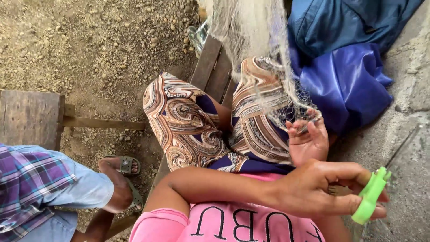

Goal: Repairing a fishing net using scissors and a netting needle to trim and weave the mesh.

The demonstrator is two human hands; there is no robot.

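Just above the curled fingertips (293,127) of the right hand (307,142), a pale fine-meshed fishing net (256,38) is hanging down across the person's patterned trousers (188,121), and its lower edge is draping over those fingertips. The right fingers are bending inward, half closed, hooking the mesh rather than lying flat. Below them, the left hand (313,190) is crossing the body and pinching a green flat plastic netting needle (371,201) between thumb and pressed-together fingers, the needle sticking out past the knuckles, near the net's edge but apart from it. To my eye the work is calling for the right fingers to be keeping the mesh taut and spread, so the needle is meeting one opening cleanly. Beyond the right fingers a crumpled blue plastic sheet (347,87) is lying; far to the other side, another person's foot in a green sandal (127,165) is resting on gravel
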